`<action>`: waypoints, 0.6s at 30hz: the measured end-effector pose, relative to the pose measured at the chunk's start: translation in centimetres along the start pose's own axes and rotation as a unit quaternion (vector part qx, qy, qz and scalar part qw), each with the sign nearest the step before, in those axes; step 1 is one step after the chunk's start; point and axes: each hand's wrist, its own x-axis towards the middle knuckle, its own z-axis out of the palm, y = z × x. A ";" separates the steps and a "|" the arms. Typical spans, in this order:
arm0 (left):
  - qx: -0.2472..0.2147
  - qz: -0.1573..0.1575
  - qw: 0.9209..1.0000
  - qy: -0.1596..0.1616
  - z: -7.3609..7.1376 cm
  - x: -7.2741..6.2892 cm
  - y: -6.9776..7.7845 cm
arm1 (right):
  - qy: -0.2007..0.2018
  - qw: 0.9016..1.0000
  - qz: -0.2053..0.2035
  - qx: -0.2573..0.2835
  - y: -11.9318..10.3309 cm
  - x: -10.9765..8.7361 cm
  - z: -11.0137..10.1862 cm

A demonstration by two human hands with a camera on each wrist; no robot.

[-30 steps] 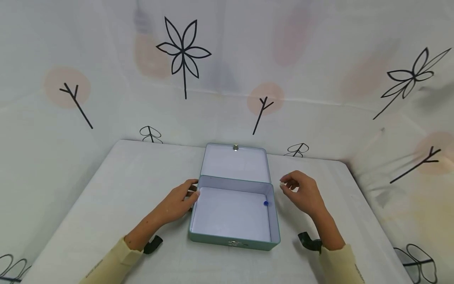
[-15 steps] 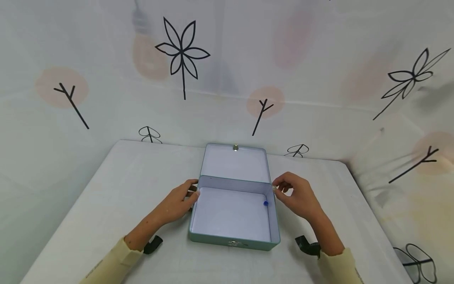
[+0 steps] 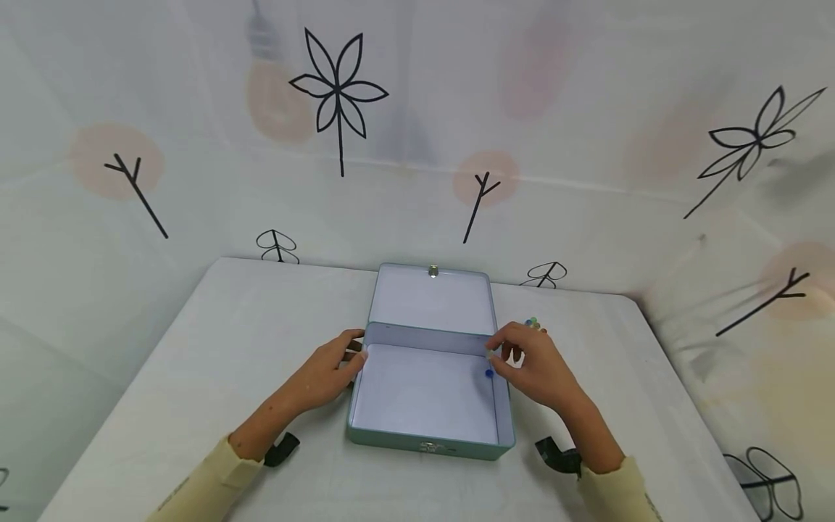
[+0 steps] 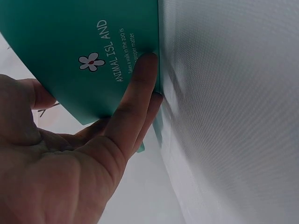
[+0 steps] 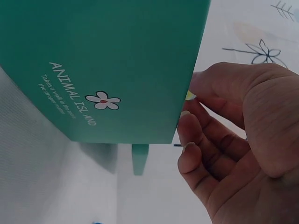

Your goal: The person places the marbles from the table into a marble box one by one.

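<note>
An open tin box [image 3: 427, 391], green outside and pale inside, stands on the table with a small blue bead [image 3: 489, 373] near its right wall. Over the box's back right corner, my right hand [image 3: 531, 362] pinches a small pale yellow-green bead [image 5: 190, 95] between thumb and index finger. My left hand [image 3: 329, 373] rests against the box's left side, thumb at the rim and straight fingers along the outer wall, as the left wrist view shows. Beyond the right hand lie several small coloured beads [image 3: 532, 322], partly hidden by it.
The box's lid [image 3: 433, 301] is folded back towards the patterned backdrop [image 3: 404, 145]. White cloth covers the table [image 3: 274, 312]. Black straps [image 3: 557, 457] sit at both wrists.
My right hand has moved left from beside the box to over its right wall, carrying the pinched bead. The coloured beads behind it have come into view. The left hand stays put.
</note>
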 end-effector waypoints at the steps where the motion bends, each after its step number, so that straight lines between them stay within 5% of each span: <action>1: 0.001 0.000 1.000 0.000 0.0 0.0 0.0 | 0.000 1.000 -0.002 0.003 0.0 0.0 0.0; 18: 0.003 0.011 1.000 -0.007 -1.1 1.2 -0.5 | 0.030 1.000 -0.003 -0.001 0.4 0.8 -0.1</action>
